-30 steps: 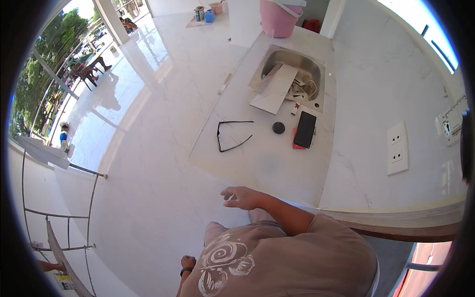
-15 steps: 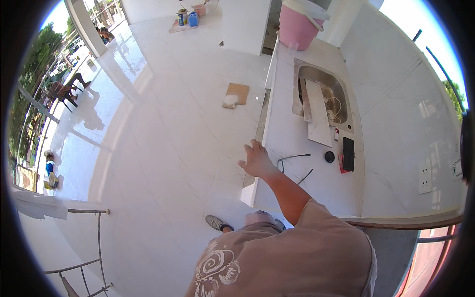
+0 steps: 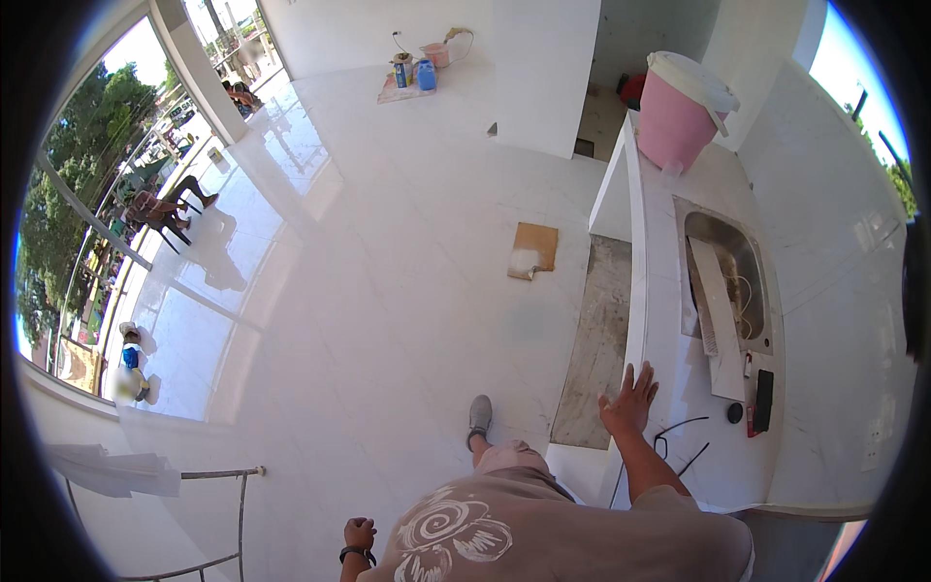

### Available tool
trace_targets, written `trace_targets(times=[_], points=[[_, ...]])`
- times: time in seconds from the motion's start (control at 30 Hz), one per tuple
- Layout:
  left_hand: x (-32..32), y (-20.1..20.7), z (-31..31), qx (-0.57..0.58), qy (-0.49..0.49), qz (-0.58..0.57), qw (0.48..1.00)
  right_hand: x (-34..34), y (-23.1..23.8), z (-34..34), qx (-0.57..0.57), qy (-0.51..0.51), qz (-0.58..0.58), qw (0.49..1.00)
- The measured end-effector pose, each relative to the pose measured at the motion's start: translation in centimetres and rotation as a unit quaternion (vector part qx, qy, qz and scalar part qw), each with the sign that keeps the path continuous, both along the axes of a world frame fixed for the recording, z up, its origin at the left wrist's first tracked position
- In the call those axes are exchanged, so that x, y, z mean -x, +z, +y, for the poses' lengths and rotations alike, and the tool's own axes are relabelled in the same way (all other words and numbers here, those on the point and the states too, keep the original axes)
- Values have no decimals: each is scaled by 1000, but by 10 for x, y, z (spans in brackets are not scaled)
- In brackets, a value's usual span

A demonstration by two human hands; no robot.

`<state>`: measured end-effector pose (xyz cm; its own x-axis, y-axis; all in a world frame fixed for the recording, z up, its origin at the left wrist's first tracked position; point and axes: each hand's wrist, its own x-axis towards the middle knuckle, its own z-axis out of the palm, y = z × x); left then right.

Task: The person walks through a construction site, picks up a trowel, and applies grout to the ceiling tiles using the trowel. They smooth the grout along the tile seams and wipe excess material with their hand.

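My right hand (image 3: 628, 400) is open over the front edge of the white counter (image 3: 690, 388), its fingers spread and nothing in them. Close beside it lies a pair of dark-framed eyeglasses (image 3: 661, 446). My left hand (image 3: 359, 533), with a black band at the wrist, hangs low by my side; its fingers look curled closed, and I see nothing in them. Beyond the right hand, a long white board (image 3: 720, 335) leans across the steel sink (image 3: 759, 291). A round black lid-like disc (image 3: 734, 413), a black phone-like slab (image 3: 764, 401) and a small red packet (image 3: 751, 423) lie near the sink.
A pink bucket (image 3: 676, 116) with a white lid stands at the counter's far end. Cardboard (image 3: 533, 249) lies on the glossy tiled floor. Containers, including a blue jug (image 3: 426, 76), sit by the far wall. A metal rail (image 3: 241, 514) is at lower left; a person sits (image 3: 160, 209) outside.
My view has swung, so the counter sits further right and lower. My left hand has come into sight. My right hand is now at the counter's edge, fingers spread.
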<state>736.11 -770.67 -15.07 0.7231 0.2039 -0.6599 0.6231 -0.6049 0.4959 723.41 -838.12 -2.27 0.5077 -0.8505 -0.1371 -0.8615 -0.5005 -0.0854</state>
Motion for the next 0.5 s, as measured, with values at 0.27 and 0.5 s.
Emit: trace_targets(times=[0.27,0.5], points=[[-111,-66,-31,-166,-339,156,913,-27,11,-9,-11,-16,89,996],[-317,-59,-150,4,-91,146,985,-22,4,-10,6,-21,127,992]])
